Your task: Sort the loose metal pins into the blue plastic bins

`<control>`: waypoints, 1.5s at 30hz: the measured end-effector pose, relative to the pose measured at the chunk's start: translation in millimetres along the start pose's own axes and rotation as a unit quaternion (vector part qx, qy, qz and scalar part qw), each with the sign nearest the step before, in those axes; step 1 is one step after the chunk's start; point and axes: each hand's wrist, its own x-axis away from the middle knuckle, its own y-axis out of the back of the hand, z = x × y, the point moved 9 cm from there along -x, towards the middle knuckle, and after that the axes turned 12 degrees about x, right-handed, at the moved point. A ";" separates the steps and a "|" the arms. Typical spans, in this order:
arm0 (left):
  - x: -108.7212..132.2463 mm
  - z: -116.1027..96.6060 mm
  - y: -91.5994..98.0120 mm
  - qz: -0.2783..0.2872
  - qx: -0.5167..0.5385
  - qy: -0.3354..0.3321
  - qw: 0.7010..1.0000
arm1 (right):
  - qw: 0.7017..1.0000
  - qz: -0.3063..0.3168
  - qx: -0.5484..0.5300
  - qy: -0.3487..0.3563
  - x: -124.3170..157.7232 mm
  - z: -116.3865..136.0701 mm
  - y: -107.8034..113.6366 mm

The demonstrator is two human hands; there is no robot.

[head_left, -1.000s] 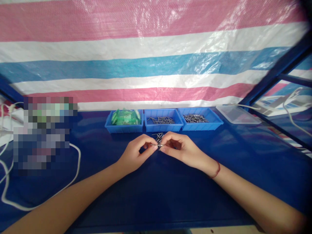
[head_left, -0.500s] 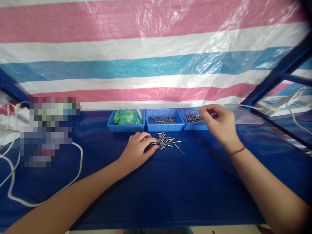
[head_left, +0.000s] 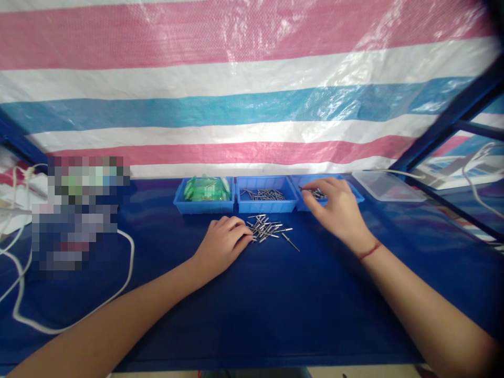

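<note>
A loose pile of silver pop rivets lies on the blue tabletop. My left hand rests at the pile's left edge, fingers curled and thumb tip pressed near the index finger. What is between those fingertips, if anything, is hidden. My right hand hovers over the right blue bin, its thumb and index finger apart and no object visible between them. More rivets show in that bin, partly covered by the hand. The middle blue bin also holds rivets.
A left blue bin holds green plastic packets. A clear plastic lid lies at the right. White cable loops across the left side. Striped sheeting hangs behind, with a blue frame post at the right.
My right hand has moved left and slightly down over the right bin, and its thumb and index finger have parted. My left hand has drawn back slightly, its fingers more curled.
</note>
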 end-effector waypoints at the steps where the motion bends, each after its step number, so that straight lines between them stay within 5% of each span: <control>1: 0.1 0.5 0.3 -0.002 -0.001 0.002 1.000 | 1.000 0.006 -0.020 0.020 1.7 11.1 -0.2; 8: 0.8 4.3 -1.5 -0.011 -0.011 0.011 1.000 | 0.972 0.112 -0.131 0.158 21.1 77.7 -11.2; 14: -0.4 1.6 -2.5 -0.002 -0.002 0.007 1.000 | 0.956 0.153 -0.157 0.196 29.1 96.3 -16.0; 37: -0.1 -17.2 11.6 -0.044 0.127 -0.074 0.988 | 0.915 0.224 -0.306 0.138 39.5 112.3 -24.4; 45: -0.4 6.1 19.8 -0.115 0.259 0.047 0.958 | 0.896 0.231 -0.374 0.058 40.5 105.9 -31.3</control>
